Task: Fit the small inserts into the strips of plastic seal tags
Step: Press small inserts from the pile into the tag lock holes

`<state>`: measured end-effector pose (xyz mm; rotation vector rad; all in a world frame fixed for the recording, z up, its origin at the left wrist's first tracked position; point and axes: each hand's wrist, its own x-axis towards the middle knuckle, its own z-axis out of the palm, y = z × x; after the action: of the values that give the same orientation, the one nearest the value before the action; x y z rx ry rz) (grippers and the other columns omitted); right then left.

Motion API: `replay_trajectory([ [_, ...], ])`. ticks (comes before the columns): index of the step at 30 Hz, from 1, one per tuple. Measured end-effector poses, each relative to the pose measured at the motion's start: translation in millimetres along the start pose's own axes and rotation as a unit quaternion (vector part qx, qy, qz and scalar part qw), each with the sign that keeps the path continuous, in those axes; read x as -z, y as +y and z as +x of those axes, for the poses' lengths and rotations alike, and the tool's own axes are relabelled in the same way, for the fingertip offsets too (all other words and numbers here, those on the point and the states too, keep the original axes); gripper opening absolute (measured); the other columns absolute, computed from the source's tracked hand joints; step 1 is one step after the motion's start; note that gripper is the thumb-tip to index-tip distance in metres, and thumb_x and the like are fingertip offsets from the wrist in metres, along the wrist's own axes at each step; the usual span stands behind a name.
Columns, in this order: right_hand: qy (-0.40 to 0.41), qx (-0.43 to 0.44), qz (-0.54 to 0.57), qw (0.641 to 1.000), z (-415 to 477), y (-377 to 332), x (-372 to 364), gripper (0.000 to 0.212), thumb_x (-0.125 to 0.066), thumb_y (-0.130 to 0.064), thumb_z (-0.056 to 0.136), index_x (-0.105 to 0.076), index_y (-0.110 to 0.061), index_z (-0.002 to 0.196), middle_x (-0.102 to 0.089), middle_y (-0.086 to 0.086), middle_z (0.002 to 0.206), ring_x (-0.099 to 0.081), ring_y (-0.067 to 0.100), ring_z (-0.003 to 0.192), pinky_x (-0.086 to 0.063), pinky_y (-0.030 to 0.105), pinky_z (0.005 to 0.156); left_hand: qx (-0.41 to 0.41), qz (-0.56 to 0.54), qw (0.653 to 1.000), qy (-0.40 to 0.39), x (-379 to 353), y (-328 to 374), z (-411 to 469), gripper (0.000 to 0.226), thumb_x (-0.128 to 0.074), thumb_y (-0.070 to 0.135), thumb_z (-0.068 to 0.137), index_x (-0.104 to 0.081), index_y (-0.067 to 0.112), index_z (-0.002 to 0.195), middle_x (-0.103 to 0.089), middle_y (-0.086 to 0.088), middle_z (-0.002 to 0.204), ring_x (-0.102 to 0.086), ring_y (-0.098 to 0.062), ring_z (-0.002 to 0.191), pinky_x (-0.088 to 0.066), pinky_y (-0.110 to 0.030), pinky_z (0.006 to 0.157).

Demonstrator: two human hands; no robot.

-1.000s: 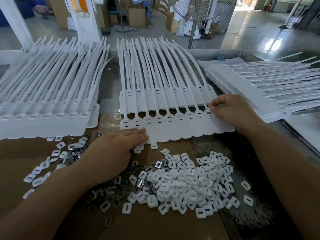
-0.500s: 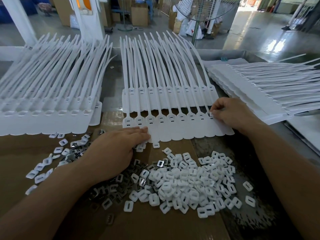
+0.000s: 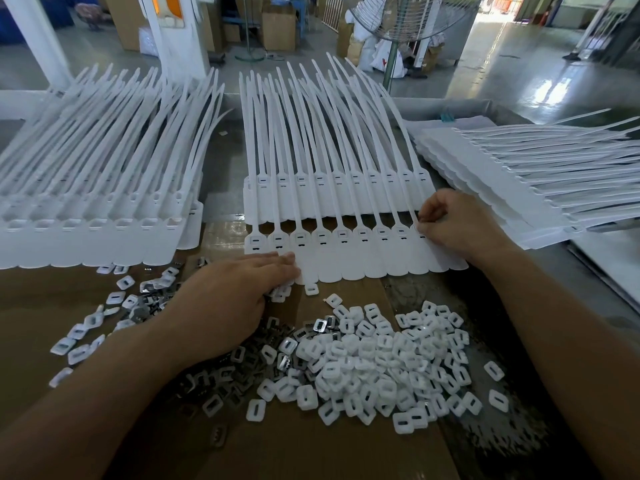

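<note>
A white strip of seal tags [image 3: 349,261] lies flat in front of me, tails pointing away. My left hand [image 3: 228,299] lies flat with straight fingers pressing the strip's near left corner. My right hand [image 3: 453,223] has curled fingers pinching at the rightmost tag head; what it pinches is hidden by the fingers. A heap of small white inserts [image 3: 381,362] lies on the cardboard [image 3: 311,452] just below the strip, with dark metal clips [image 3: 228,375] mixed in at its left.
A stack of tag strips [image 3: 90,216] fills the left, another stack [image 3: 526,181] lies at the right, and more strips [image 3: 332,199] sit behind the working strip. Loose inserts [image 3: 90,327] are scattered at the left. A standing fan [image 3: 398,26] is beyond the table.
My right hand has stayed at the right end tag, shifting slightly. My left hand keeps pressing the same corner. The view has tilted a little.
</note>
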<state>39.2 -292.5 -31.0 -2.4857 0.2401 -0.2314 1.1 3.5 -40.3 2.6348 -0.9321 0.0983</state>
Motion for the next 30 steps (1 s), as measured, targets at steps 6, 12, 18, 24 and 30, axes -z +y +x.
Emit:
replay_trajectory([
  [6,-0.019,-0.035,-0.004,0.999,6,-7,3,0.029,-0.071,-0.006,0.075,-0.052,-0.027,0.068,-0.056,-0.009,0.07,-0.055,0.012,0.073,-0.039,0.024,0.068,0.006,0.003,1.0,-0.004,0,0,-1,0.059,-0.043,0.002,0.083,-0.042,0.035,0.132,-0.032,0.023,0.139,-0.029,0.007,0.125,-0.015,-0.013,0.101],
  [12,-0.01,-0.041,0.004,0.999,5,-6,3,0.028,-0.072,-0.007,0.076,-0.054,-0.026,0.066,-0.056,-0.008,0.071,-0.054,0.016,0.079,-0.039,0.027,0.072,0.002,0.002,1.0,-0.003,1,0,-3,0.058,-0.043,0.002,0.083,-0.043,0.034,0.132,-0.032,0.023,0.138,-0.02,0.014,0.118,-0.012,-0.012,0.101],
  [18,-0.03,0.0,0.018,0.999,-7,-3,10,0.01,-0.067,-0.016,0.083,-0.058,-0.02,0.087,-0.058,-0.006,0.083,-0.054,0.011,0.081,-0.039,0.025,0.072,0.002,0.011,1.0,-0.003,2,1,0,0.06,-0.044,0.001,0.082,-0.043,0.034,0.132,-0.031,0.024,0.138,-0.017,0.015,0.117,-0.007,-0.01,0.1],
  [24,-0.08,0.047,0.009,0.996,-36,-7,26,0.015,-0.067,-0.027,0.082,-0.058,-0.035,0.091,-0.055,-0.018,0.087,-0.054,-0.003,0.073,-0.037,0.016,0.059,-0.001,0.024,1.0,-0.013,1,0,0,0.06,-0.042,0.003,0.084,-0.038,0.036,0.134,-0.018,0.032,0.13,-0.012,0.017,0.117,-0.001,-0.004,0.096],
  [30,-0.229,0.127,-0.027,0.965,-64,-20,41,0.013,-0.072,-0.027,0.074,-0.064,-0.036,0.078,-0.064,-0.026,0.079,-0.059,-0.009,0.072,-0.039,0.002,0.064,0.007,0.018,1.0,-0.016,2,1,2,0.059,-0.039,0.005,0.085,-0.038,0.039,0.134,-0.018,0.033,0.131,-0.011,0.018,0.116,-0.002,-0.001,0.094],
])
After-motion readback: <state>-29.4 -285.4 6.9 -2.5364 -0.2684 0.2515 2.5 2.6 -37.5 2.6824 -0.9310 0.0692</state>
